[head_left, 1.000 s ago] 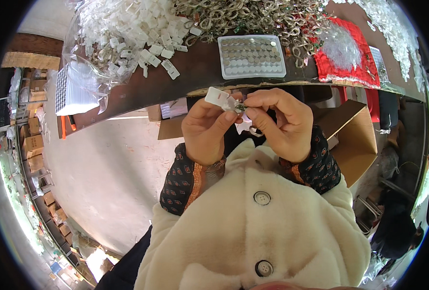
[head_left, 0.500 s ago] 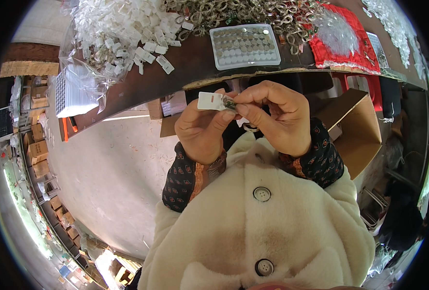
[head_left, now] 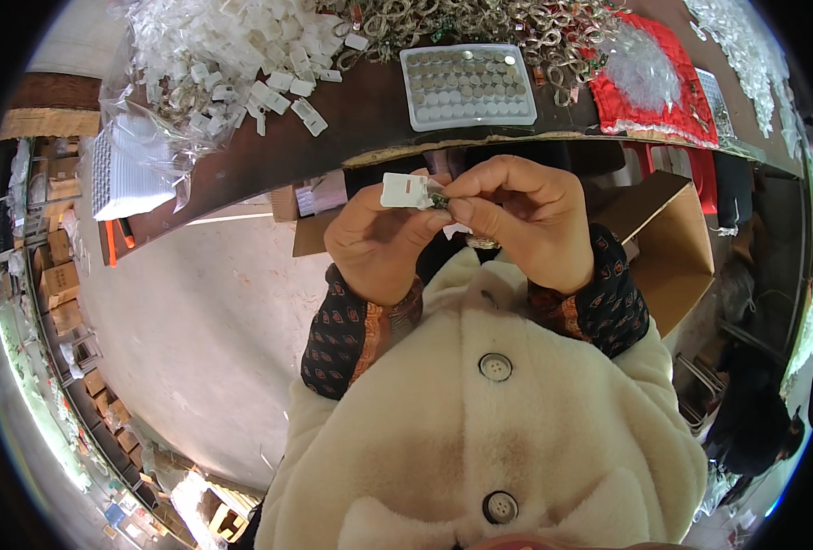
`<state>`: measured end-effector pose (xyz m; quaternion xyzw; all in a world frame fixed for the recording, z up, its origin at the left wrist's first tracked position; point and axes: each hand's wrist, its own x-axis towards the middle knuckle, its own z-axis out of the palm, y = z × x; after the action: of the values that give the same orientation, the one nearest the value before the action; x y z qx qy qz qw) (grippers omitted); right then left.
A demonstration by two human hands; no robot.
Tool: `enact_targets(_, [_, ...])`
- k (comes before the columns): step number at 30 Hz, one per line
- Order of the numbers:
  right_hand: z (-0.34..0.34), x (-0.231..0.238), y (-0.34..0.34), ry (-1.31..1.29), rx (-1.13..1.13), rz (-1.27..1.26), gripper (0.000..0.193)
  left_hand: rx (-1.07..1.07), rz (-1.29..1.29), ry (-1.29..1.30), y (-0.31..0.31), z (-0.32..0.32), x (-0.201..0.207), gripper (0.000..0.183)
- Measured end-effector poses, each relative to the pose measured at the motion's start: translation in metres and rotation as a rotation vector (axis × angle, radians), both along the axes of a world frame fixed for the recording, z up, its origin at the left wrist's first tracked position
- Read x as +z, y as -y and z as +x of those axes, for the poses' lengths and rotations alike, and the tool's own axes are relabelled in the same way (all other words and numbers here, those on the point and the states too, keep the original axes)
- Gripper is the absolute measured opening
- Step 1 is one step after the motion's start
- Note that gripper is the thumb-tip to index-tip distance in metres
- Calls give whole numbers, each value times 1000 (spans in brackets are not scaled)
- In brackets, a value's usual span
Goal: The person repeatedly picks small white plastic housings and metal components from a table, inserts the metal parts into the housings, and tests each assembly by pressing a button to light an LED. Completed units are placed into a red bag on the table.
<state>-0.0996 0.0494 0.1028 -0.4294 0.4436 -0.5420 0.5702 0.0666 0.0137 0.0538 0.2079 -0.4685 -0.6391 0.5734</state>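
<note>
In front of my chest, near the table's front edge, both hands come together over one small piece. My left hand is closed around a white plastic battery case, gripped at its lower side. My right hand pinches a small green circuit board with thumb and forefinger at the case's right end. Whether the board sits in the case or only touches it, I cannot tell. A coil of thin wire hangs under the right fingers.
On the dark table lie heaps of white cases and wire coils, a white tray of coin cells, and a red cloth. Stacked white trays stand at the left corner. Below right is an open cardboard box.
The white case has turned slightly and shifted a little to the right in my left fingers. The hanging coil sits differently. Both hands stay together.
</note>
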Motion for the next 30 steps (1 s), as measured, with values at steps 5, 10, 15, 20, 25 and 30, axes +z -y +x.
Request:
enact_targets(5, [0,-7,2,-62,11,-6,17,30,43,-72,4,1,-12,29])
enact_targets(10, [5,-15,11,-341,-69,-305,20,153,-4,-13,6,-5,-14,27])
enact_targets(15, [15,-15,12,-295,-127,-229,24,245,-16,-99,1,-20,-13,25])
enact_targets(20, [18,-13,10,-37,-107,-142,24,244,-13,-180,-2,-23,-13,23])
enact_targets(25, [13,-7,5,-314,-141,-266,21,227,-95,-93,-5,-20,-10,25])
enact_targets(30, [18,-9,0,-262,-176,-227,18,149,43,-145,-10,-16,-8,21])
